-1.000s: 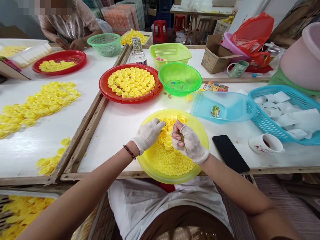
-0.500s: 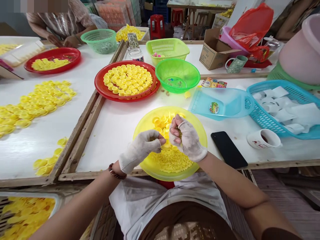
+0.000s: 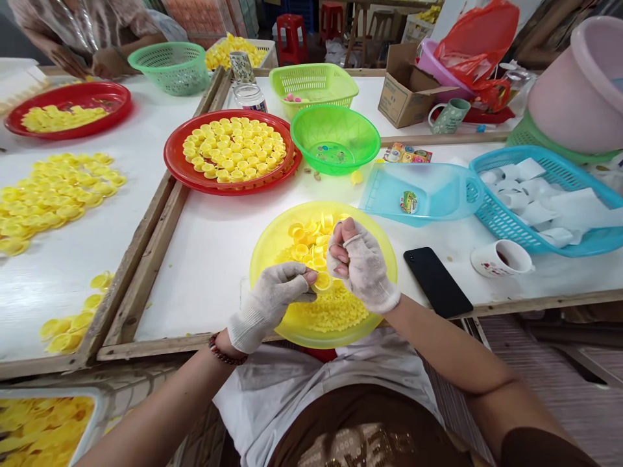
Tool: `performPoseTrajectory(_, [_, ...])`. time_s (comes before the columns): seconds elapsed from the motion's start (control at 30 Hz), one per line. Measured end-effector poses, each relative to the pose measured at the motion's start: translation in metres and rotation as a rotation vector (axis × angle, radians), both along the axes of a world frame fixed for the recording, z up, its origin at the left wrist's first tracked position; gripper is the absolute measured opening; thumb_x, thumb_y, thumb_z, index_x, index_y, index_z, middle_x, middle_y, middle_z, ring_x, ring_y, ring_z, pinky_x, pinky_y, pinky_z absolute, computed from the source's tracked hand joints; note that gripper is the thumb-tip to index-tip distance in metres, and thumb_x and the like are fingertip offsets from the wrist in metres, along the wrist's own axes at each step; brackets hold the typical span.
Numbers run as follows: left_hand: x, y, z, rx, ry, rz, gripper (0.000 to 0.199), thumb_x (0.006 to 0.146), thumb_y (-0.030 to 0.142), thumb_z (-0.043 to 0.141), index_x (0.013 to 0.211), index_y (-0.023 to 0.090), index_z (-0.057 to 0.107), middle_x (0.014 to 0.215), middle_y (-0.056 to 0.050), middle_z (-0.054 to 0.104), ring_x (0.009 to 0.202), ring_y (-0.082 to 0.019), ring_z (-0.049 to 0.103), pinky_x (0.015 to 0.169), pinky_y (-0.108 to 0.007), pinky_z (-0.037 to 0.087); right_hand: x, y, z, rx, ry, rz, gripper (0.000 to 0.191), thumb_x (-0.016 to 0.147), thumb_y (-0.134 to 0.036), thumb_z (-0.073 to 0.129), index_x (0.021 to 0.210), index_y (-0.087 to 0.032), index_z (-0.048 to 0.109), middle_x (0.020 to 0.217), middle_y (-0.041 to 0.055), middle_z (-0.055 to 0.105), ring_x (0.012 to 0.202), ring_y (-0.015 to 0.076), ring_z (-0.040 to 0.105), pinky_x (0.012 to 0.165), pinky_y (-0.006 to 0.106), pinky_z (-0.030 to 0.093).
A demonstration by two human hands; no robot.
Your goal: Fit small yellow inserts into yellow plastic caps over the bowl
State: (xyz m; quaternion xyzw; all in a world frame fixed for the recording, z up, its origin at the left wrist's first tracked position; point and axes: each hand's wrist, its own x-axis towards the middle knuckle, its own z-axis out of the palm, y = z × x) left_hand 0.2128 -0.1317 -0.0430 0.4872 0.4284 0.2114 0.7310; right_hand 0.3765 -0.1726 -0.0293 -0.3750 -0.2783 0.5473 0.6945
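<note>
Both hands, in white fingerless gloves, are over a yellow basin at the table's front edge. Between thumb and fingertips, my left hand pinches a small round yellow plastic cup. My right hand is curled closed just right of it, thumb on top; what it holds, if anything, is hidden. Loose yellow cups lie at the back of the basin. Tiny yellow pieces are heaped at its front.
Behind the basin stand a red tray of yellow cups and a green bowl. To the right are a blue scoop-like tray, a phone, a mug and a blue basket. A co-worker's hands are far left.
The camera view has shifted, moving the table things left and slightly up. A yellow cup now shows at my left fingertips. My right hand remains closed.
</note>
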Motion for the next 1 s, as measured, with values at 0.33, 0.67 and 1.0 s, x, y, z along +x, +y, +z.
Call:
performPoseTrajectory(0.33, [0.01,-0.007,-0.006,-0.034,-0.004,-0.086,0.033,0.069,0.04,0.083,0.077,0.012,0.067,0.075,-0.002,0.06,0.072,-0.012,0.058,0.072,-0.027,0.059,-0.011,-0.003,-0.001,0.015,-0.033,-0.015,0.045,0.09,-0.065,0.061,0.077,-0.023,0.05,0.058,-0.007,0.038,0.046,0.0085,0.043,0.046,0.023,0.036])
performPoseTrajectory(0.67, [0.004,-0.005,-0.001,-0.069,-0.001,-0.025,0.034,0.069,0.039,0.085,0.081,0.011,0.069,0.079,-0.002,0.063,0.072,-0.012,0.062,0.076,-0.028,0.061,-0.002,-0.005,0.001,-0.024,-0.002,-0.022,0.046,0.088,-0.064,0.064,0.075,-0.023,0.048,0.058,-0.0074,0.037,0.045,0.0066,0.034,0.044,0.021,0.03])
performPoseTrajectory(1.0, [-0.029,0.009,0.019,0.187,0.07,0.111,0.029,0.075,0.038,0.079,0.083,0.012,0.068,0.077,-0.002,0.066,0.069,-0.014,0.066,0.071,-0.027,0.06,0.014,-0.039,-0.01,-0.102,-0.72,0.326,0.031,0.1,-0.045,0.055,0.08,-0.021,0.053,0.068,-0.0036,0.044,0.056,0.0093,0.039,0.05,0.025,0.032])
